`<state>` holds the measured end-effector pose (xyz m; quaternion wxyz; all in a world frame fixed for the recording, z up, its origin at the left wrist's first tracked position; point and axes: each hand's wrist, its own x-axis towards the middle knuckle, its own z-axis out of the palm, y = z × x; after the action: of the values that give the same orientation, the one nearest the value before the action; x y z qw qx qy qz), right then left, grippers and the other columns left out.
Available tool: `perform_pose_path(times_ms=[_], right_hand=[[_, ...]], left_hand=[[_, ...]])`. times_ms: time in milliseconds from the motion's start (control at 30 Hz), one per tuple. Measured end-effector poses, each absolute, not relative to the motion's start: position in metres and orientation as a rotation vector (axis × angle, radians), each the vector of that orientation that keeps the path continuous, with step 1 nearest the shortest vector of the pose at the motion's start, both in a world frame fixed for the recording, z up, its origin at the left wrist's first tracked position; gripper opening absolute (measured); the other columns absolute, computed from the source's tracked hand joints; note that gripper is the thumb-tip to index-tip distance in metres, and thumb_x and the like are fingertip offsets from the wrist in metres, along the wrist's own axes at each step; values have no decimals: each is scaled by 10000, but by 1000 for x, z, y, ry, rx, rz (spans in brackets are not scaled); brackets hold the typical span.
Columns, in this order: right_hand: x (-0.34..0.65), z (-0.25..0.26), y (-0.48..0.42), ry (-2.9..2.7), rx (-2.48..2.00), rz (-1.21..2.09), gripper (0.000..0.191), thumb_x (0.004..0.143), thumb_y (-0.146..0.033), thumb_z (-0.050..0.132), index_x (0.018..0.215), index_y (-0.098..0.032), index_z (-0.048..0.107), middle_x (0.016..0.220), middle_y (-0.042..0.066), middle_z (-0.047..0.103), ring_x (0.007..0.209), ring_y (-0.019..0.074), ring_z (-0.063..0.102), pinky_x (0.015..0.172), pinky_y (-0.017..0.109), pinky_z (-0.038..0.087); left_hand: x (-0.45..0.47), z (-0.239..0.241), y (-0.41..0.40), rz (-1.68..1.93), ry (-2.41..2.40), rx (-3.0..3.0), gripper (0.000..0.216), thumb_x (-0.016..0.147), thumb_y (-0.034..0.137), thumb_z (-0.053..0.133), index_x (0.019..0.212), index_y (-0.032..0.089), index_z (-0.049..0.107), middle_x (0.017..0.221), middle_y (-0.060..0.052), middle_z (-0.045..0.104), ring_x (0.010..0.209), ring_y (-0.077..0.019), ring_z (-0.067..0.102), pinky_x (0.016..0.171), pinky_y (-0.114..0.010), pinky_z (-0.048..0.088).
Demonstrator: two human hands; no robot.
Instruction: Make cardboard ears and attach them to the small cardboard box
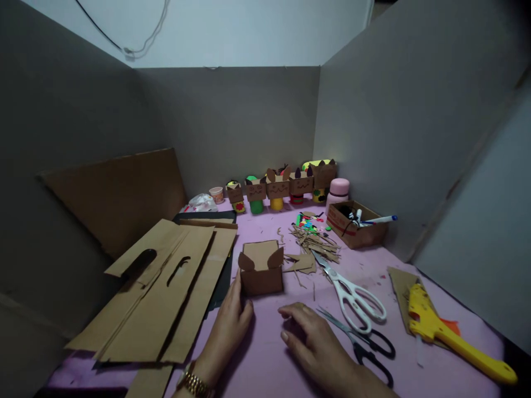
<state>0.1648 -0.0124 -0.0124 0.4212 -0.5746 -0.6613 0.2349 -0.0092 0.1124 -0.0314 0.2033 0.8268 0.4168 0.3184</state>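
Observation:
A small brown cardboard box (262,281) with two pointed cardboard ears on its front edge sits upright on the pink table. My left hand (232,312) lies beside its left front corner, fingers stretched along that side and thumb apart; whether the fingertips press on the box is hard to tell. Just in front and to the right, my right hand (313,340) rests with fingers loosely bent and apart, holding nothing. Close to it on the right lie black-handled scissors (359,337) and, behind them, white-handled scissors (350,296).
Large cardboard sheets (166,298) are stacked on the left. Cardboard strips (316,243) and coloured scraps (309,222) lie behind the scissors. A yellow glue gun (452,337) is far right. Several cardboard animal figures (277,189) line the back, near a box of pens (357,235).

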Motion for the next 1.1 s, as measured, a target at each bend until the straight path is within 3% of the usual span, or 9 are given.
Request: perform_pose_path(times_ms=[167,267,567,667,800,967,1100], right_hand=[[164,-7,-13,-1841,-1547,569,307,816,-171,544,1109,-167,636,1019,97,685,949,222,605,855,339,472],[166,0,-12,-1979,-1586,548,253,826,-210,555,1052,-190,665,1005,87,695,945,222,605,851,321,461],[170,-1,-9,-2146,-1532,359,199,868,-252,532,990,-183,673,955,77,706,883,199,611,801,289,455],[178,6,-14,-2057,-1590,302,204,873,-239,529,1003,-186,678,945,70,721,878,195,631,801,281,454],[211,25,-27,-1650,-1996,157,241,909,-213,476,1076,-224,650,1035,49,704,961,174,622,849,259,433],[252,25,-38,-1472,-2304,86,255,802,-146,531,1035,-123,632,1023,185,664,988,322,600,794,387,438],[262,10,-42,-1467,-2334,123,370,779,-124,518,1143,-144,586,1050,152,679,958,292,640,776,353,440]], left_hand=[[-9,-29,115,924,1136,2303,606,875,202,381,1460,147,231,1483,-191,393,1402,-273,286,1135,-503,248],[-10,-30,120,925,1127,2302,605,872,257,390,1443,109,257,1454,-227,418,1381,-328,322,1117,-553,257],[-7,-28,129,913,1204,2349,647,842,385,388,1390,47,329,1421,-262,441,1352,-365,370,1103,-553,288],[-7,-26,129,890,1245,2345,670,841,392,397,1410,52,299,1434,-258,428,1352,-347,377,1104,-523,305],[-9,-27,132,923,1267,2328,661,840,386,407,1421,91,300,1414,-226,468,1335,-332,411,1103,-499,320],[-9,-31,135,965,1231,2376,624,826,375,416,1387,108,362,1362,-219,526,1301,-353,453,1076,-533,352],[-11,-36,139,971,1255,2382,631,831,414,380,1344,47,397,1354,-269,518,1280,-373,474,1071,-548,350]])
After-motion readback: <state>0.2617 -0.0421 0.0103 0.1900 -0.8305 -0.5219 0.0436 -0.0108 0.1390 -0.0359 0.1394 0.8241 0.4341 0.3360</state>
